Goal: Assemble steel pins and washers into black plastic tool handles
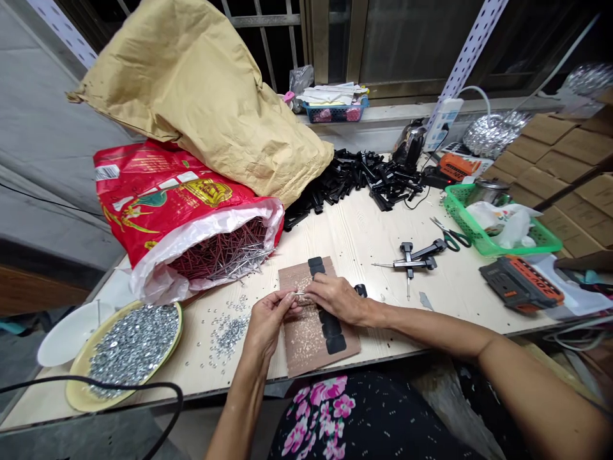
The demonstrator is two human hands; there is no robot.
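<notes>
Above a brown rectangular board, the left hand and right hand are pinching a thin silvery metal piece, apparently aligning it, likely calling for steady fingertips; small silver washers are lying at eight o'clock.

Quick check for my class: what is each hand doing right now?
Left hand: closed, fingertips pinching a small metal piece above the brown board.
Right hand: closed, fingertips at the same piece's other end; its exact grip is hidden.

The thin silvery metal piece is partly hidden by fingertips; brown cardboard boxes are cut off at right.
</notes>
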